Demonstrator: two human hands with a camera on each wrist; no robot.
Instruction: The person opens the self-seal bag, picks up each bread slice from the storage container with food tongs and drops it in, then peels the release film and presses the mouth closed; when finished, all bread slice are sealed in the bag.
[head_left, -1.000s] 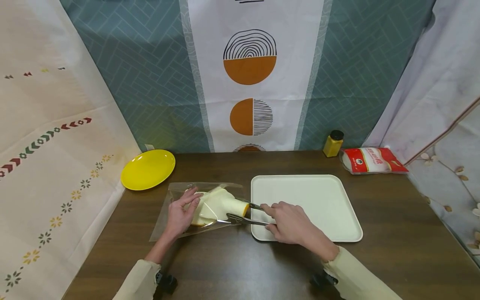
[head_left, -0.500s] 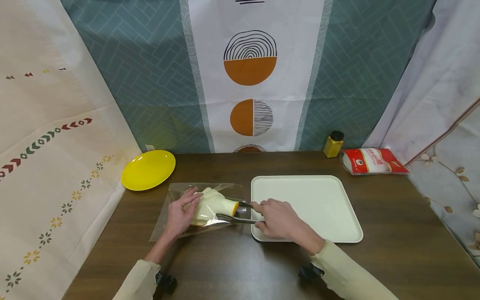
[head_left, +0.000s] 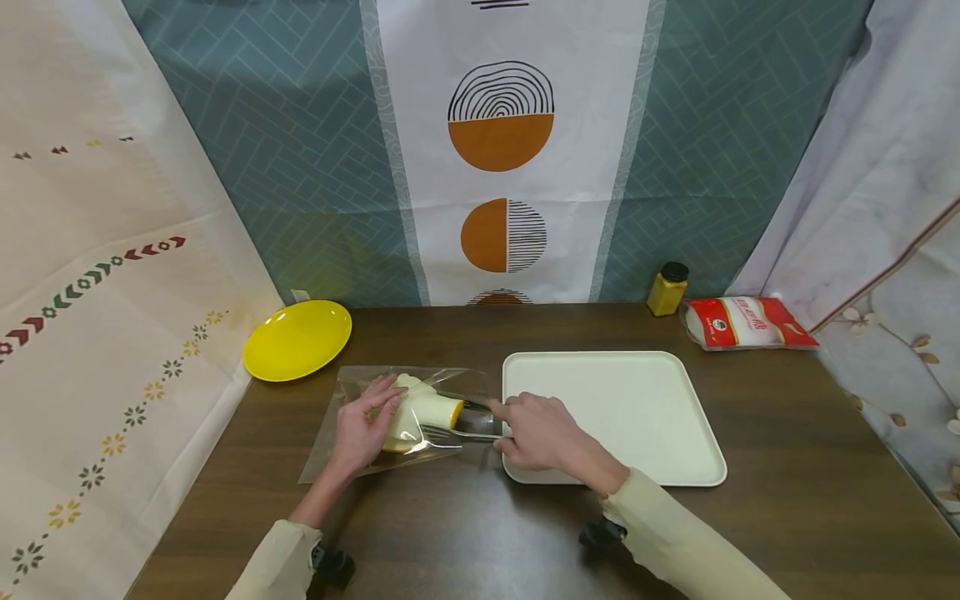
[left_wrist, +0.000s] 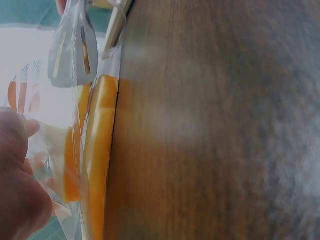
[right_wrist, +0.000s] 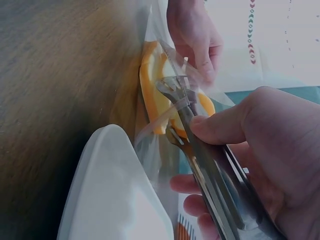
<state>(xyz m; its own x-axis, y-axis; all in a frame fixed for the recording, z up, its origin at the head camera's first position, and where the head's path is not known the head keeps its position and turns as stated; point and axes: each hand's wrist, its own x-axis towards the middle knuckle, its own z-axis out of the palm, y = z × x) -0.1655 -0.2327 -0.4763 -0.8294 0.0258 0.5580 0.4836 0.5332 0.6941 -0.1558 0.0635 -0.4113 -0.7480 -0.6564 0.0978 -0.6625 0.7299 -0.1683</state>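
Over the last second the right hand (head_left: 540, 429) has travelled to the person's left, from over the white tray (head_left: 615, 417) to its near-left edge, and the tongs (right_wrist: 207, 155) have pushed the bread (head_left: 420, 417) deeper into the clear bag (head_left: 324, 450). The cut end of the bread, which stuck out toward the tray, now appears to sit within the bag's outline, between the two arms of the tongs. The right hand wraps the tongs, thumb on one side and fingers on the other, holding their arms somewhat apart; whether the tips still squeeze the bread or merely straddle it, I cannot tell. The left hand (head_left: 362, 425) has stayed where it was, its fingers fairly straight and, as far as the left wrist view shows, pinching the bag's film between thumb and fingers. The bag lies on the tabletop (head_left: 465, 533) beside the tray, and the left wrist view shows at least two orange-edged pieces together in it. My judgement is that the bagging is nearly done for this load: the tongs are still in the bag's mouth, with their release and withdrawal not yet made.
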